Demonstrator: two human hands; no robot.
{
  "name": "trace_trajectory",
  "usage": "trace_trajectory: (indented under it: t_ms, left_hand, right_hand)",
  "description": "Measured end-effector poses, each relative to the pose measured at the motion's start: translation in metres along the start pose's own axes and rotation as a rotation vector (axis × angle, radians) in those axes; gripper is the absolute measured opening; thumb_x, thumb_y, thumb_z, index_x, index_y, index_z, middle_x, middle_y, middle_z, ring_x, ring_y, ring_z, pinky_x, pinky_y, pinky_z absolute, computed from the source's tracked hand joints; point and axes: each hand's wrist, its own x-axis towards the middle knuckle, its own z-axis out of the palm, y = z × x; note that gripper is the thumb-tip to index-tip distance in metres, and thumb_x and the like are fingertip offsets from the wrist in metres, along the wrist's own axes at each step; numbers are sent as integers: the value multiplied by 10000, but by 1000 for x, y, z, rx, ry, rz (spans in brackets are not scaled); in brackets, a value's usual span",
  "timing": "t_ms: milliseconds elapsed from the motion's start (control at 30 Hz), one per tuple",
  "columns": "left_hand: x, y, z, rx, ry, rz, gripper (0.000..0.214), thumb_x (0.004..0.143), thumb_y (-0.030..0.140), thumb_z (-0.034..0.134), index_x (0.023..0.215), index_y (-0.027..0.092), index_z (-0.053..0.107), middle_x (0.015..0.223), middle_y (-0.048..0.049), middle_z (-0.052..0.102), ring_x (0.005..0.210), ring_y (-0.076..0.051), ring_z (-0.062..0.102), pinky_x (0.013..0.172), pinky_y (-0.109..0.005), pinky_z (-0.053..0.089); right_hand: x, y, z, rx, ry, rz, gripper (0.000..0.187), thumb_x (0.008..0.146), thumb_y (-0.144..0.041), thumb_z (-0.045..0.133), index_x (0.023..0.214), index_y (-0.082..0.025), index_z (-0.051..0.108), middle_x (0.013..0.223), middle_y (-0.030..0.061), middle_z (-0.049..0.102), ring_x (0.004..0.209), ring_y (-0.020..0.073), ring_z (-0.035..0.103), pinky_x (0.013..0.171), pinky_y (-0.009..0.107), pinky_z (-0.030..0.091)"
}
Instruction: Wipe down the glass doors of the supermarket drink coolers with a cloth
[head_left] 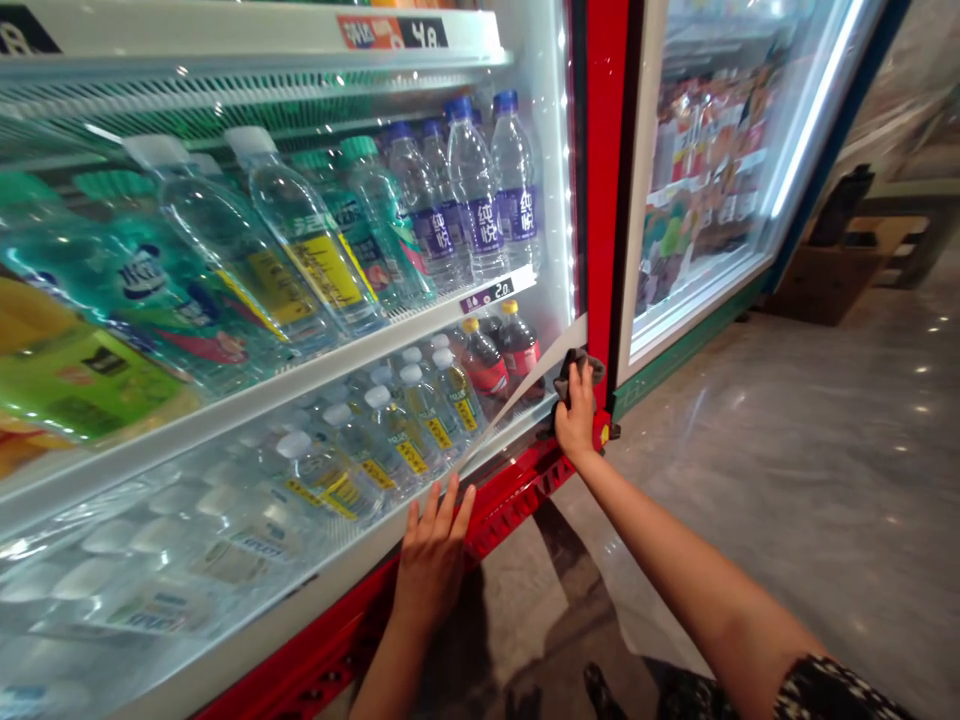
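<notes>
My right hand [576,415] presses a dark grey cloth [589,362] against the lower right corner of a red-framed drinks fridge [606,200]. Its fingers point upward over the cloth. My left hand [435,545] lies with fingers stretched out at the bottom edge of the fridge front, left of the cloth, and holds nothing. Behind the glass near it stand small clear water bottles [412,440] with white caps and yellow labels. Dark cola bottles [517,345] with yellow caps and red labels are close to the right hand.
Larger bottles with purple labels [480,215] and green drink bottles [150,270] fill the shelf above. A price tag [487,296] sits on the shelf edge. A second lit fridge [705,180] stands to the right, beside a brown box [817,275] on the shiny grey floor [787,450].
</notes>
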Motion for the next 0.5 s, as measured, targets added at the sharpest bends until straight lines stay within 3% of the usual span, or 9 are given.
trace_trajectory:
  t_ms: [133,333,400,500]
  left_hand:
    - [0,1,3,-25,12,25,648,951,233,538,1574,218,363,1655,-117,304,1531,-337,287,1235,-548,266]
    - [4,4,8,-28,9,16,649,945,252,557,1568,227,377,1640,-125,338,1514,-349,323,1224,-557,283]
    - [6,6,6,-31,5,8,648,939,245,568,1562,230,390,1642,-128,335,1515,-351,321,1223,-560,285]
    - [8,8,2,-36,6,13,642,934,231,578,1553,220,406,1646,-130,324,1523,-351,300,1229,-568,272]
  right_hand:
    - [9,-1,-3,-26,-8,-95,837,811,-94,409,1609,-293,253,1699,51,166,1569,244,138,1243,540,244]
    - [-40,33,-7,-67,94,172,766,745,-108,433,1500,-230,486,1450,125,465,1386,270,449,1162,503,383]
    - [-30,42,-11,-65,169,224,755,762,-121,408,1512,-192,467,1403,155,475,1364,292,461,1162,533,365]
    - [17,40,-14,-60,232,222,760,805,-154,394,1565,-181,372,1487,167,415,1433,285,384,1200,518,309]
